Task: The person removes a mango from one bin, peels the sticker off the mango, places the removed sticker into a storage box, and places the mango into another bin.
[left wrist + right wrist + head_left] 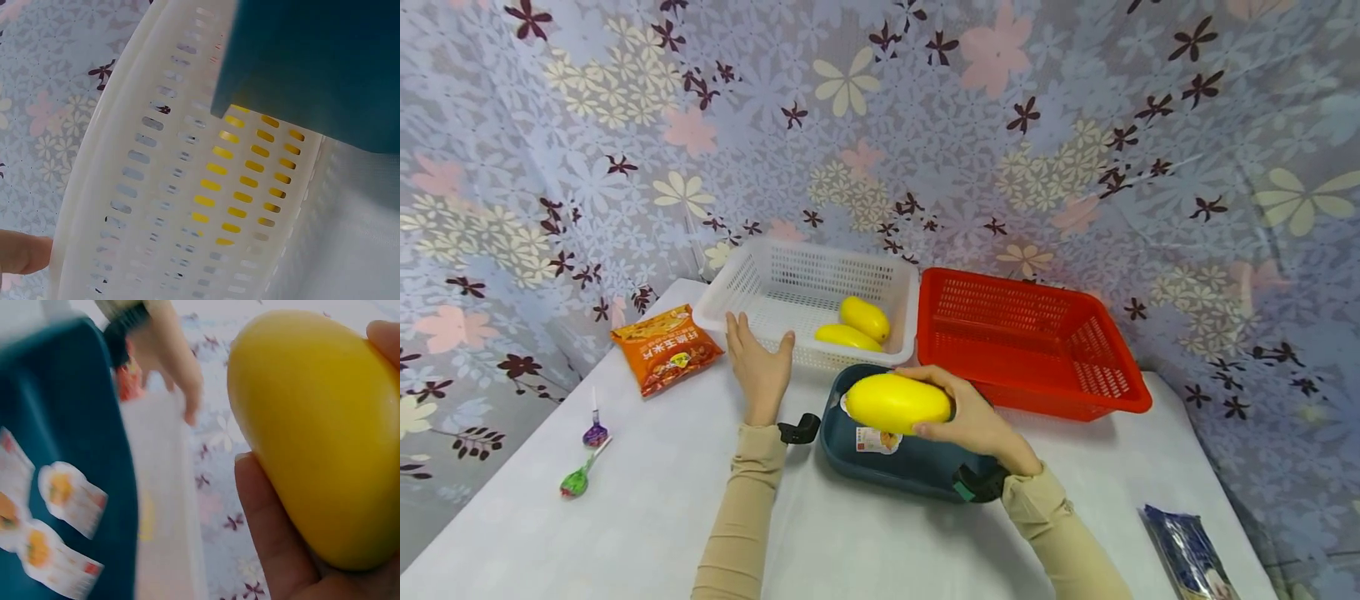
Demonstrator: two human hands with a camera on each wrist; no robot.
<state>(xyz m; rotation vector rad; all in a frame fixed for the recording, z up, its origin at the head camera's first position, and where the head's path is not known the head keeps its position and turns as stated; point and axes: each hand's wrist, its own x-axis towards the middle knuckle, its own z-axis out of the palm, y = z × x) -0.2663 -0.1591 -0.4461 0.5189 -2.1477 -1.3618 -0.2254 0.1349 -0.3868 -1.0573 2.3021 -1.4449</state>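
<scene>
My right hand point(973, 417) holds a smooth yellow mango point(898, 405) above a dark teal tub point(880, 479); fingers and thumb curl around it in the right wrist view. Paper cutouts with food pictures point(62, 550) lie in the tub. Two more yellow mangoes point(864, 317) rest in the right part of a white perforated basket point(805, 354). My left hand point(758, 367) is at that basket's front-left side, fingers extended, holding nothing. One fingertip point(25, 252) appears at the basket's rim in the left wrist view; whether it touches cannot be told.
A red perforated basket point(1037, 392) stands right of the white one. To the left lie an orange snack bag point(667, 348), a purple lollipop point(595, 433) and a green lollipop point(576, 482). A dark blue packet point(1189, 554) lies near the right edge. Floral cloth point(880, 125) hangs behind.
</scene>
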